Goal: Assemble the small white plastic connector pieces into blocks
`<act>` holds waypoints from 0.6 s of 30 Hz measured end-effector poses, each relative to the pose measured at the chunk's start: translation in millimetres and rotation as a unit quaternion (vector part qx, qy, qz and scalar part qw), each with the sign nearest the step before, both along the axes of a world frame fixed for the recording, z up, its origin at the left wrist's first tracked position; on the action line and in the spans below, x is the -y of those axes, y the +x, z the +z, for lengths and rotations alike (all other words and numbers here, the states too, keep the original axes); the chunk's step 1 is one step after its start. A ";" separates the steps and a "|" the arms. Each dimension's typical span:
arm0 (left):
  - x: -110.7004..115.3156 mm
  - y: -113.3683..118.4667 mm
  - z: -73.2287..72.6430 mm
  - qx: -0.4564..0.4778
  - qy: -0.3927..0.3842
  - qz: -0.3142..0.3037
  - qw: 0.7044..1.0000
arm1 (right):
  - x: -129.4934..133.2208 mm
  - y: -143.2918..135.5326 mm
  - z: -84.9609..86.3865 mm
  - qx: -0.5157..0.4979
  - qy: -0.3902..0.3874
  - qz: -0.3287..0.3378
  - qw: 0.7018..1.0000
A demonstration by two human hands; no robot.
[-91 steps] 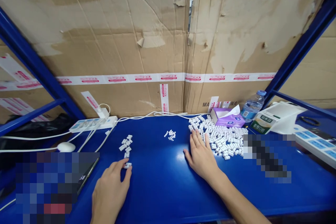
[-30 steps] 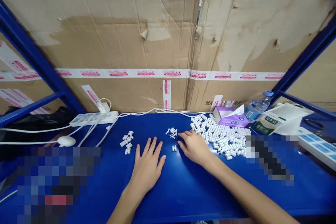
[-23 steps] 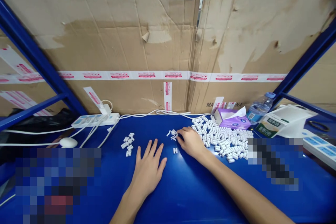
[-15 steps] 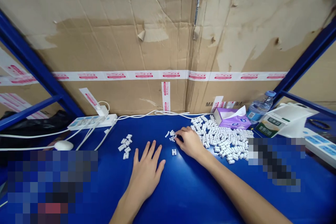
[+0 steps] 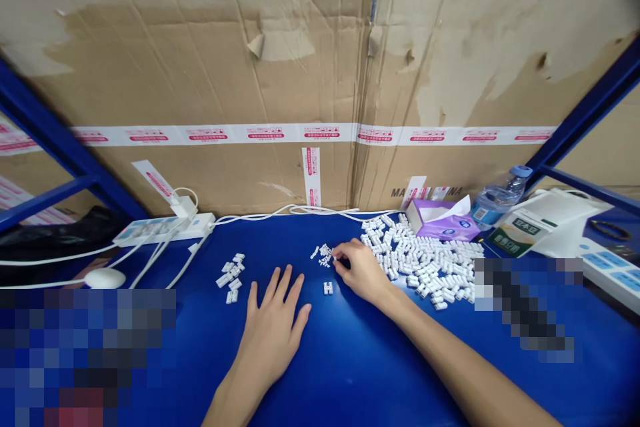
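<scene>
My left hand (image 5: 273,327) lies flat on the blue tabletop (image 5: 345,373) with its fingers spread, holding nothing. Thumb and index finger of my right hand (image 5: 363,271) are pinched together beside a little cluster of tiny white pieces (image 5: 325,255); what is between the fingertips is too small to make out. Between the hands sits a white block-like piece (image 5: 328,288). Several similar white pieces (image 5: 231,272) form a small group left of my left hand. A large spread of white pieces (image 5: 425,260) lies to the right of my right hand.
A purple tissue pack (image 5: 445,220), a water bottle (image 5: 503,197) and a green-and-white box (image 5: 520,233) stand at the back right. Power strips (image 5: 165,229) with white cables lie on both sides. Cardboard (image 5: 225,80) rises behind. Two areas are pixelated.
The view has shifted slightly. My right hand keeps its pinch near the tiny pieces, and my left hand stays flat and spread.
</scene>
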State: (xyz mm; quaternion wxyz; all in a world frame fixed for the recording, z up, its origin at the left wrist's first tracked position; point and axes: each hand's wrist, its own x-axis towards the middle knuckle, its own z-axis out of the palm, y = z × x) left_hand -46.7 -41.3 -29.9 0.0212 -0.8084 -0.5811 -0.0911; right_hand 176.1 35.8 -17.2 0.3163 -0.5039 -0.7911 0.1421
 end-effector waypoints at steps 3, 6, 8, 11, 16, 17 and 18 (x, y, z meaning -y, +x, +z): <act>1.6 3.0 2.0 -0.010 -0.001 0.009 1.000 | 6.5 -1.3 3.3 -0.020 0.006 0.017 1.000; 3.1 6.3 8.7 -0.025 -0.006 0.011 1.000 | 14.2 -3.1 6.7 -0.036 0.003 0.031 0.999; 1.7 8.5 16.8 -0.030 -0.007 0.007 0.999 | 18.5 -3.6 8.3 -0.046 -0.004 0.032 0.998; -6.9 11.9 31.0 -0.011 -0.007 -0.028 1.000 | 23.2 -2.6 10.4 -0.056 -0.022 0.025 0.998; -31.1 14.3 38.1 0.094 -0.054 -0.119 0.987 | 30.4 -0.1 14.0 -0.072 -0.066 0.028 0.995; -34.9 13.9 36.0 0.127 -0.063 -0.130 0.981 | 32.0 -0.3 14.3 -0.077 -0.075 0.030 0.994; -37.8 13.3 33.1 0.162 -0.069 -0.136 0.975 | 33.6 -0.6 14.3 -0.081 -0.085 0.034 0.993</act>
